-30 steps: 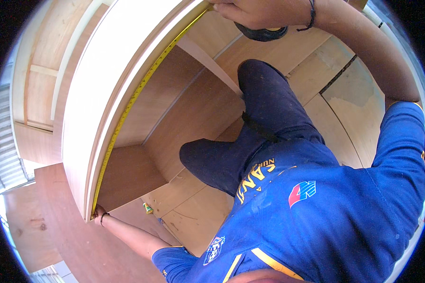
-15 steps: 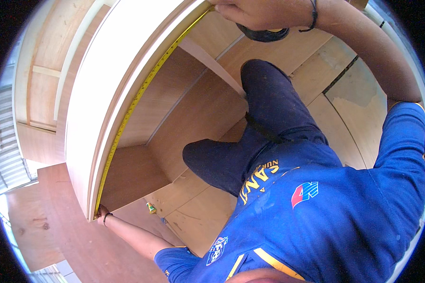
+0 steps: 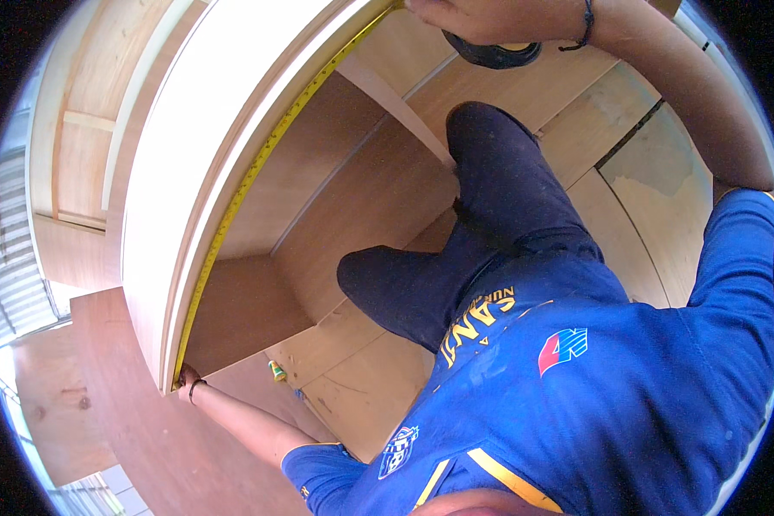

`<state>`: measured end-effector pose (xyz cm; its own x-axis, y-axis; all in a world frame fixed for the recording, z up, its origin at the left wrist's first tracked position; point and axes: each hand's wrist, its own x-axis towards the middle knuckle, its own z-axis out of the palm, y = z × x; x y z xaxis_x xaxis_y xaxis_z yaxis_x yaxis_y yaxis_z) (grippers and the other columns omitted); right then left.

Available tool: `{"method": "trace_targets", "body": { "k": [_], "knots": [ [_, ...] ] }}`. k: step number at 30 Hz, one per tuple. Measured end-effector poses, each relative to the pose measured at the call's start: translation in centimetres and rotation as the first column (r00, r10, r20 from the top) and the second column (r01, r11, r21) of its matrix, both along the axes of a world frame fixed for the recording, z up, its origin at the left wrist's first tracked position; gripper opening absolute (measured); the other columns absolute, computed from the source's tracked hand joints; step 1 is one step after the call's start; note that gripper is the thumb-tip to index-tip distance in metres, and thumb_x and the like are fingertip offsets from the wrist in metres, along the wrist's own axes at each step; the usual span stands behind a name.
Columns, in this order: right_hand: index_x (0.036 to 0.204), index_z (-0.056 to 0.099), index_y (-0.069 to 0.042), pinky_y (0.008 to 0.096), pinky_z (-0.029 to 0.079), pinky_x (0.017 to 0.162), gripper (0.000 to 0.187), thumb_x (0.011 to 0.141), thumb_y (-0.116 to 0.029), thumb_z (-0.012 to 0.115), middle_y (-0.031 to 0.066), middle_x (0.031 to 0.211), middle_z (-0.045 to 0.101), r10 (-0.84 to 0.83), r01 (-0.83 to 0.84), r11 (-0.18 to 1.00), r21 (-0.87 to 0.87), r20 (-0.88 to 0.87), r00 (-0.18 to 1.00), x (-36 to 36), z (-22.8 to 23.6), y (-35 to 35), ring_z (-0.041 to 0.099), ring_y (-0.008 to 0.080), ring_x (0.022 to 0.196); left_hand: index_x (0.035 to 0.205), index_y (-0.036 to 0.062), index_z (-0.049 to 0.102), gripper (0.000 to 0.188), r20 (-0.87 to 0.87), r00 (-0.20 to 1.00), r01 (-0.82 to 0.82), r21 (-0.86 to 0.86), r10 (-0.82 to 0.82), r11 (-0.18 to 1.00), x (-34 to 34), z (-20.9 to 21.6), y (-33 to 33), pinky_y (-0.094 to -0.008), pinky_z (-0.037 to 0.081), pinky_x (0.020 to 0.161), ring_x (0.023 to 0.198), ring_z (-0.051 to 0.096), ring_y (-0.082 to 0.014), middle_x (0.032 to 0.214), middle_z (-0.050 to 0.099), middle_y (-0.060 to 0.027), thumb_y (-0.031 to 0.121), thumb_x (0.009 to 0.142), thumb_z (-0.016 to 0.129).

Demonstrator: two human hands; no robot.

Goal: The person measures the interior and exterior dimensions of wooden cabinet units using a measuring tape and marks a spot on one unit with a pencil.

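A yellow tape measure (image 3: pixel 262 163) is stretched along the front edge of a large wooden cabinet (image 3: pixel 189 155) with a bright white top face. At the lower left corner of that edge, my left hand (image 3: pixel 189 383) is closed on the end of the tape. My right hand (image 3: pixel 477 19), partly cut off by the upper border, is closed at the tape's other end against the same edge. Its fingertips are partly hidden. Just below the right hand shows a black rounded object (image 3: pixel 494 56) with a pale middle; whether the hand holds it I cannot tell.
Inside the cabinet are brown panels and a divider (image 3: pixel 396 112). Plywood boards (image 3: pixel 353 378) lie under my bent legs (image 3: pixel 507 172), with a small green and yellow bottle-like item (image 3: pixel 276 371) on them. Another wooden frame (image 3: pixel 86 129) and corrugated metal (image 3: pixel 13 249) stand at the left.
The view has shifted slightly. Both hands stay at the two ends of the stretched tape, with the right hand appearing slightly farther right.
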<state>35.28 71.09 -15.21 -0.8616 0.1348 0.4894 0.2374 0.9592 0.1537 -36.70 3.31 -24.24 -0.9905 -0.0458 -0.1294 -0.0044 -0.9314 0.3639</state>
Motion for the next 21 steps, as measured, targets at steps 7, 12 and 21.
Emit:
{"method": "trace_targets", "body": {
  "k": [7, 12, 21],
  "knots": [
    [0.063, 0.065, 0.0, 0.0418, 0.051, 0.068, 0.023, 0.073, -0.017, 0.051, 0.0204, 0.069, 0.063, 0.016, -0.016, 0.999, 0.031, -0.007, 1.0, -0.9, -0.3, 0.0, 0.063, 0.0358, 0.07, 0.083, 0.0048, 0.057, 0.014, 0.069, 0.997, 0.022, 0.055, -0.025, 0.998, 0.2, -2.5, 0.9, -0.043, 0.046, 0.067, 0.066, 0.051, -0.0229, 0.071, 0.05, -0.0093, 0.011, 0.087, 0.045],
    [0.063, 0.065, 0.0, 0.0415, 0.051, 0.068, 0.023, 0.073, -0.016, 0.051, 0.0203, 0.069, 0.063, 0.013, -0.013, 0.998, 0.059, -0.002, 1.0, -0.9, -0.2, 0.0, 0.063, 0.0357, 0.07, 0.08, 0.0051, 0.055, 0.015, 0.061, 0.997, 0.04, 0.072, -0.045, 0.997, 0.7, -2.0, 0.6, -0.0417, 0.045, 0.063, 0.06, 0.047, -0.022, 0.065, 0.046, -0.008, 0.011, 0.087, 0.044],
    [0.063, 0.065, 0.0, 0.0416, 0.051, 0.068, 0.024, 0.073, -0.016, 0.05, 0.0204, 0.068, 0.063, -0.013, 0.013, 1.0, 0.016, 0.019, 1.0, 0.2, 0.1, 0.2, 0.063, 0.0353, 0.069, 0.106, -0.001, 0.059, 0.028, -0.047, 0.989, 0.145, 0.088, -0.141, 0.986, -2.1, -0.5, -1.7, -0.0533, 0.049, 0.084, 0.097, 0.061, -0.0328, 0.104, 0.063, -0.0181, 0.015, 0.088, 0.045]
  ]
}}
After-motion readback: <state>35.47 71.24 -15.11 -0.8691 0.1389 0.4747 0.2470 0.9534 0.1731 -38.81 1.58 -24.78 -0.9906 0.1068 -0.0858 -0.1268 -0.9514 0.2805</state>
